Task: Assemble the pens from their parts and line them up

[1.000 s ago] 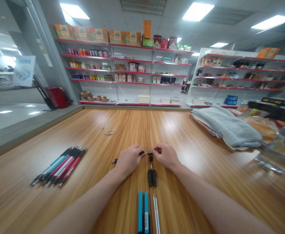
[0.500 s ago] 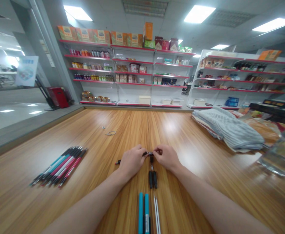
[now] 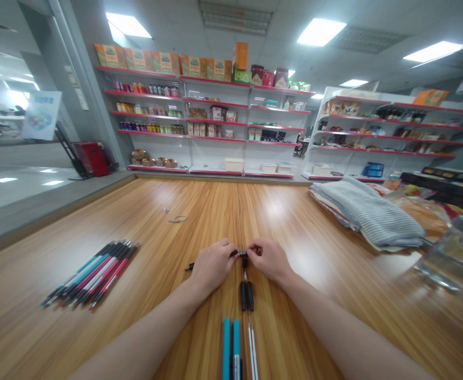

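My left hand (image 3: 214, 262) is closed in a pinch on a black pen part (image 3: 234, 253) whose tip points toward my right hand. Left of that hand, a black piece with a reddish end (image 3: 189, 267) sticks out; the hand hides the rest. My right hand (image 3: 270, 260) has its fingertips pinched beside small dark and silvery parts (image 3: 243, 254); what they hold is too small to make out. Just below lie black pen grips (image 3: 243, 296) side by side. Nearer to me are teal pen barrels (image 3: 226, 348) and slim white refills (image 3: 252, 352).
A bundle of assembled pens (image 3: 92, 274) lies on the left of the wooden table (image 3: 156, 327). A thin loop (image 3: 178, 218) sits farther back. On the right are folded striped cloths (image 3: 368, 214) and a clear jar (image 3: 453, 253). Stocked shelves (image 3: 215, 124) stand beyond.
The view has shifted slightly. Both hands stay close together around the small parts, with barely any visible movement.
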`<state>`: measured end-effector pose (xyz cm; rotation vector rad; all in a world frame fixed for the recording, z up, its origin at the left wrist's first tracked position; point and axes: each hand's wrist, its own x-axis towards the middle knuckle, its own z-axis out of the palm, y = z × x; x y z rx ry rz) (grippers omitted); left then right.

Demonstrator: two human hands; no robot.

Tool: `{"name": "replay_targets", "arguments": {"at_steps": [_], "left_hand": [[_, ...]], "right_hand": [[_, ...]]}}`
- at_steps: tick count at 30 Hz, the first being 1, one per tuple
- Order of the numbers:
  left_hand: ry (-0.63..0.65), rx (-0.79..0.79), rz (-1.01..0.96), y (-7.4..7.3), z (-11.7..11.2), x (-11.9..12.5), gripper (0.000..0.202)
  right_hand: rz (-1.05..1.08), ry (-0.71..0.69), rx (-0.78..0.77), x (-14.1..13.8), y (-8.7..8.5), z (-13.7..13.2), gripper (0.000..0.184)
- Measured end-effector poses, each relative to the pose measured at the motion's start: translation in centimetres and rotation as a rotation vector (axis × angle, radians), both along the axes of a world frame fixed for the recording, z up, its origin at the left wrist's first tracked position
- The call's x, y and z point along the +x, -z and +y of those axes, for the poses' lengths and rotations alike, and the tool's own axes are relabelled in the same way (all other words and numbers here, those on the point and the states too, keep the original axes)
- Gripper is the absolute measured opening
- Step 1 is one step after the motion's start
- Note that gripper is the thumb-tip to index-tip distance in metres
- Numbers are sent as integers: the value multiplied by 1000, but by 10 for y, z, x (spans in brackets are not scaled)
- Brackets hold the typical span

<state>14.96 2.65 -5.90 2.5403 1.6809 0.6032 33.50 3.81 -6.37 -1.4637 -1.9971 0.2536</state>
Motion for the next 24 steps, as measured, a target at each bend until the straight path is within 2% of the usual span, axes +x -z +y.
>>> {"name": "replay_targets", "arguments": {"at_steps": [13, 24], "left_hand": [[3, -12, -13, -2, -1, 0, 31], [29, 37, -27, 2, 1, -2, 31]], "right_hand": [[-5, -14, 2, 0, 0, 1, 14], [2, -20, 6, 1, 2, 2, 14]]}}
